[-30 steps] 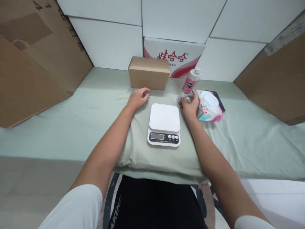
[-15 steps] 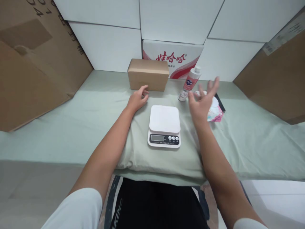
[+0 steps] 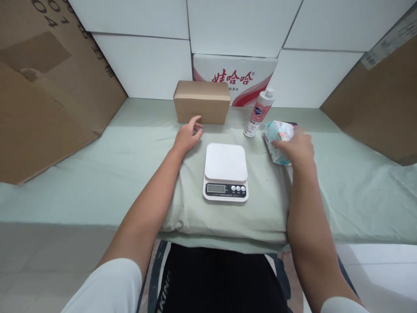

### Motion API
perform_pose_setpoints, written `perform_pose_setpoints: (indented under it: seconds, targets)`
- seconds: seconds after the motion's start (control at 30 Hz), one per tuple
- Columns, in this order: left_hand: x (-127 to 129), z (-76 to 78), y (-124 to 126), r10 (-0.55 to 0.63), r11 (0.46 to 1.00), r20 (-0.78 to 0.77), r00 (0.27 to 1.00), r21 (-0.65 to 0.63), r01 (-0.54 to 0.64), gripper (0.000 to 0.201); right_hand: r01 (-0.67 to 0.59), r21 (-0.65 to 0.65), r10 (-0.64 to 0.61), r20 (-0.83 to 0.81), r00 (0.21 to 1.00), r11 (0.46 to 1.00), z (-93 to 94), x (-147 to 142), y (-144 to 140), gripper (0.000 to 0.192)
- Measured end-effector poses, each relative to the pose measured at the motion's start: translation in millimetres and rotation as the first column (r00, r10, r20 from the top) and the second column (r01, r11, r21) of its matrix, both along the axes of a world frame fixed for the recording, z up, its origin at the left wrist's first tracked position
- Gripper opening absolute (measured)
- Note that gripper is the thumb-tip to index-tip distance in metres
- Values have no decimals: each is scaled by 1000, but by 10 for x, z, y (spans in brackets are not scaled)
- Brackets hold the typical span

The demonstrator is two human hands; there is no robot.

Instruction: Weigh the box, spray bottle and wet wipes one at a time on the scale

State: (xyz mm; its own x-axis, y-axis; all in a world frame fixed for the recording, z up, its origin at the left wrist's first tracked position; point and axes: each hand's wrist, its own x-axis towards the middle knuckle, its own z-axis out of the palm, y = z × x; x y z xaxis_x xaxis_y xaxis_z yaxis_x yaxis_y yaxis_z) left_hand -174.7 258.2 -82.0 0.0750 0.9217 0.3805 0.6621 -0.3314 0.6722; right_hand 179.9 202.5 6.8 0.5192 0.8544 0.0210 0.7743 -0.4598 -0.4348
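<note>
Right hand (image 3: 297,145) closed over the soft pastel-printed wipes pack (image 3: 276,138), right of the white digital kitchen scale (image 3: 225,171); grasp step judged in hand. Left hand (image 3: 187,135) rested loosely open, empty, on the pale green sheet (image 3: 97,174). Lifting it would need a firm pinch.

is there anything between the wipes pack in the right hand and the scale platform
Nothing visible. The right hand grips the wipes pack just right of the kitchen scale; only bare green cloth lies between them. The pink bottle stands farther back, off that line.
</note>
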Motion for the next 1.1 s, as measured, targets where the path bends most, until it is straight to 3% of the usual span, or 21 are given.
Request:
perform_pose_setpoints:
  seconds: [0.13,0.23,0.33,0.4,0.53,0.67,0.77,0.9,1.1]
  targets:
    - [1,-21,35,7,1000,30,1000,10,-7,57,-61,-40,50,-232,972,997,198,216,-240,82]
    - [-2,-39,58,0,1000,43,999,19,-1,57,-109,-50,64,-547,835,993,301,265,-482,77]
    - [-7,-45,65,-3,1000,45,999,19,2,57,-264,35,220,-663,715,964,388,176,-661,90]
    - [-9,-46,63,1,1000,50,999,15,-2,57,-419,139,412,-606,681,897,457,65,-701,92]
    - [-8,-50,64,-8,1000,75,997,17,7,55,-729,198,742,-346,574,656,595,-211,-630,105]
    - [-4,-50,73,8,1000,92,996,20,-10,54,-902,170,917,-116,383,398,598,-489,-504,114]
    - [-3,-37,69,5,1000,108,994,13,-6,53,-960,109,966,-7,257,257,500,-655,-434,109]
    - [-6,-17,58,2,1000,121,993,10,-3,53,-985,-44,983,75,165,169,373,-781,-404,99]
    - [-10,-16,55,-1,1000,120,993,2,1,52,-977,-125,973,174,150,173,355,-833,-480,93]
